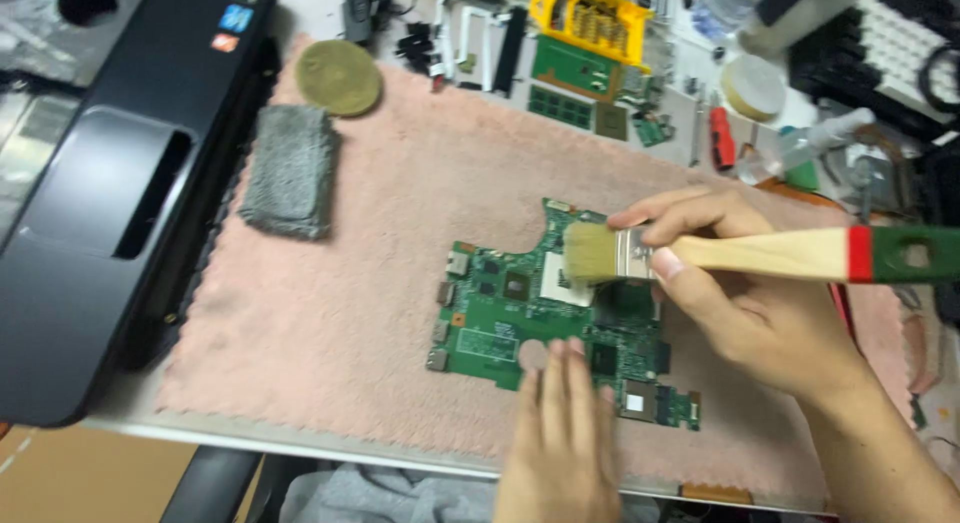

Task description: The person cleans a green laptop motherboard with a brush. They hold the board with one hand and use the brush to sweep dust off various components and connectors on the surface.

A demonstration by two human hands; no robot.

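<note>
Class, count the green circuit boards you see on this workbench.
4, perhaps more hidden: large green motherboard on the pink cloth; long green board, narrow memory strip, small green piece along the cluttered far edge.

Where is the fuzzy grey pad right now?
In the head view, the fuzzy grey pad lies on the upper left part of the pink towel, just below the round tan disc and beside the black laptop case, well away from both hands.

The left hand lies flat, fingers together, on the circuit board's near edge; the right hand above its right end, fingers curled shut.
</note>
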